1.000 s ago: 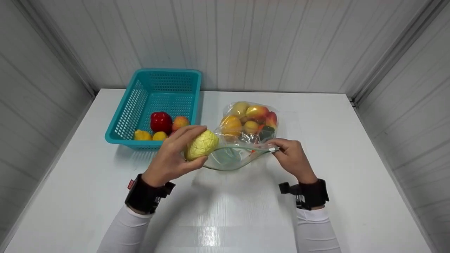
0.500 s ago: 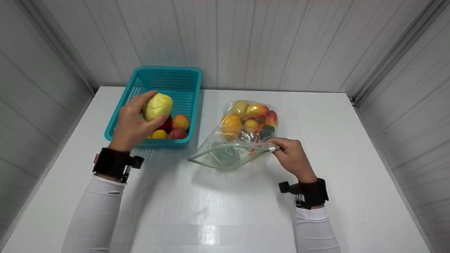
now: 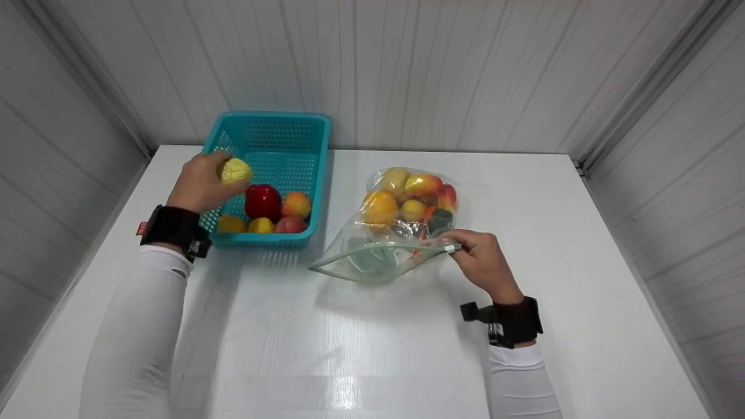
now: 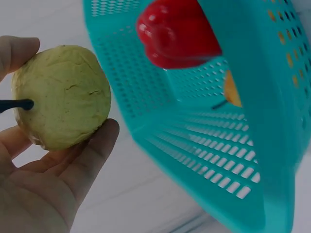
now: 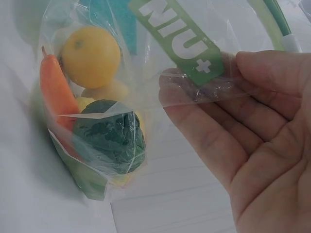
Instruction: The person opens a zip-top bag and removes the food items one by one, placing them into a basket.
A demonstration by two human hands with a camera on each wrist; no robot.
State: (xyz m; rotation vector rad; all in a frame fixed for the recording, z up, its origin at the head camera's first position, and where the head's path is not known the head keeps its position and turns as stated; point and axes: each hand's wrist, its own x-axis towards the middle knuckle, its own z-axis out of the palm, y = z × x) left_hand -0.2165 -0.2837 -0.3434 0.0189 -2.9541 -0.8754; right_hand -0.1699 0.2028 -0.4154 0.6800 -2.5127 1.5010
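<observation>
Curled round a wrinkled, pale yellow, round piece of produce (image 4: 63, 97), my left hand (image 3: 201, 181) is over the left side of the teal basket (image 3: 323, 174) in the head view. A dark stem-like bit shows against the yellow piece in the left wrist view. My right hand (image 3: 482, 256) pinches the right end of a clear zip bag (image 3: 349, 247) by its white slider. The bag lies with its mouth gaping toward me. Through its film show an orange round fruit (image 5: 91, 57), a carrot (image 5: 57, 85), a dark green vegetable (image 5: 109, 136) and several other pieces.
Inside the basket are a red bell pepper (image 3: 263, 202), an orange-red peach (image 3: 296, 205), a darker pinkish fruit (image 3: 290, 225) and yellow pieces along the front wall. The white table (image 3: 407, 349) meets ribbed panel walls at the back and sides.
My left hand has carried the yellow piece from the bag's mouth leftward and back to the basket's left side. The bag's left corner now hangs free; my right hand stays put.
</observation>
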